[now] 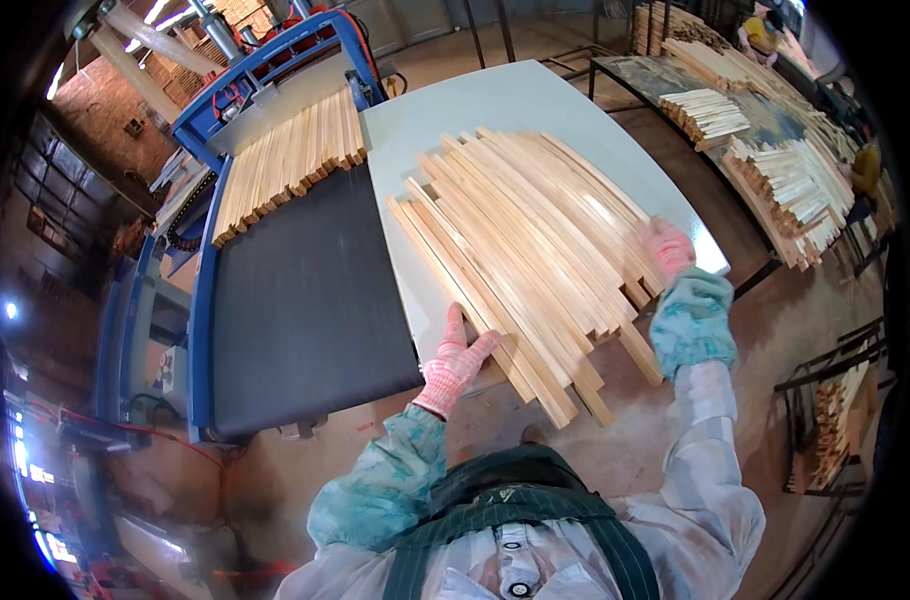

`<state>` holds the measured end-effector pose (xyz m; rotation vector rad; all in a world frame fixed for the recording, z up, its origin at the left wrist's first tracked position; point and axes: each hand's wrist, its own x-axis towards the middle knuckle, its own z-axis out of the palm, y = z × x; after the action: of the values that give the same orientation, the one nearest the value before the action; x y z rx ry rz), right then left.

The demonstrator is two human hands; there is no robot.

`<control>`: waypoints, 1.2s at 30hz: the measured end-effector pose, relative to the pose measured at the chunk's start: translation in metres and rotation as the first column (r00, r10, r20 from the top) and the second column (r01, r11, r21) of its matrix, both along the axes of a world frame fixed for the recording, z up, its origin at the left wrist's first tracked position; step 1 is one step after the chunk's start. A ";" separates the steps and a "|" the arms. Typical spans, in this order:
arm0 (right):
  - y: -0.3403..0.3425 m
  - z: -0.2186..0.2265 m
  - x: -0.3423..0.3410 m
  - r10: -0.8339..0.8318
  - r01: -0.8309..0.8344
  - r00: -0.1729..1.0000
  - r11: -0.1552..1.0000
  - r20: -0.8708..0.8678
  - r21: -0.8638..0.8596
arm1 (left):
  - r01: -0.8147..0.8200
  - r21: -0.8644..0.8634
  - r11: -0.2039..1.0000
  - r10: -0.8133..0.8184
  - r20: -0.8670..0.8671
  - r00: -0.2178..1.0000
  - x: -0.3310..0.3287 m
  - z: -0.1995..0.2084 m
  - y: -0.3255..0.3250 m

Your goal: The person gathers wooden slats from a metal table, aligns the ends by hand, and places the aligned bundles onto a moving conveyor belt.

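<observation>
A broad layer of pale wooden strips lies side by side on a light grey tabletop, with uneven near ends that jut past its near edge. My left hand, in a pink knit glove, rests at the layer's left edge near the close ends. Its fingers are spread and touch the outer strip. On the far side of the layer, my right hand, also gloved in pink, is closed against the right edge of the strips. Some of its fingertips are hidden. Blue-green sleeve covers are on both forearms.
Left of the tabletop runs a dark conveyor belt in a blue-framed machine. A row of strips lies at its far end. Stacked strips fill a bench at the right, with people beyond. A rack stands lower right.
</observation>
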<state>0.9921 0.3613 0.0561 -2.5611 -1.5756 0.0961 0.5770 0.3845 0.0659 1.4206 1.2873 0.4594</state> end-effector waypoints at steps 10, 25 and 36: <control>-0.055 0.006 -0.071 -0.203 0.292 0.943 0.885 -0.264 0.364 | -0.051 0.164 0.985 0.103 -0.324 0.941 -0.039 0.010 0.040; -0.521 -0.093 -0.385 -0.770 0.874 0.200 0.419 -0.606 -0.245 | 0.542 0.840 -0.027 -0.992 0.043 -0.115 -0.016 0.048 -0.267; -0.725 -0.132 -0.498 -0.726 0.915 -0.311 -0.054 -0.613 -0.400 | 0.384 0.602 -0.701 -0.692 -0.440 -0.573 0.051 0.000 -0.484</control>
<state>0.4942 -0.3636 -0.0760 -2.1625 0.8460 0.5863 0.6283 -0.0990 0.0659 2.1637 -1.4511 -0.2484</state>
